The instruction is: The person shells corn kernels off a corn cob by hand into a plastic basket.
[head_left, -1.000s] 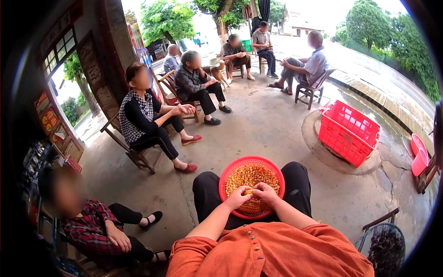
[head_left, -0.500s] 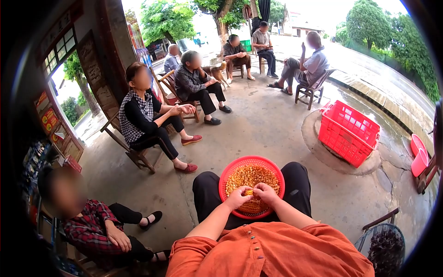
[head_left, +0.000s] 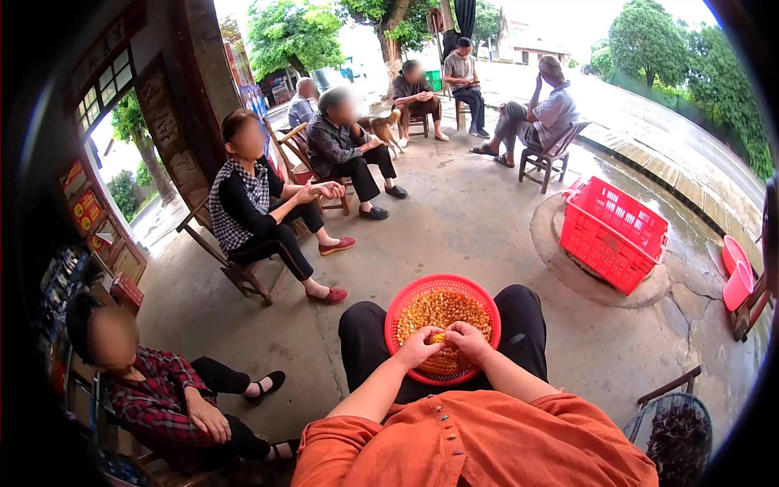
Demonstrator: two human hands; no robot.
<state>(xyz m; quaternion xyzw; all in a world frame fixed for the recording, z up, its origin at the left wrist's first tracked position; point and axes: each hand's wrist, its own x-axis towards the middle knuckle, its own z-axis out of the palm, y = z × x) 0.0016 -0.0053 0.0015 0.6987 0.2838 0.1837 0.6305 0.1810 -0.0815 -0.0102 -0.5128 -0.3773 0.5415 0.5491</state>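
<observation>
A small yellow piece of corn (head_left: 438,338) lies between my fingertips, above the kernels (head_left: 445,315) in a round red basket (head_left: 494,302). My left hand (head_left: 418,346) and my right hand (head_left: 469,341) are each nearly closed, pinching it from either side. The basket sits between my knees, directly beneath the grip. Beyond the grip, to the right, a red crate (head_left: 613,235) stands on the concrete floor (head_left: 406,235); to the left, a person in a checked vest (head_left: 239,203) is seated.

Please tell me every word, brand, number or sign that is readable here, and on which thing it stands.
No text is clear enough to quote.
High wall sign: characters, too blurred to read.
Red-and-yellow poster: too small.
Red box: any print too small.
</observation>
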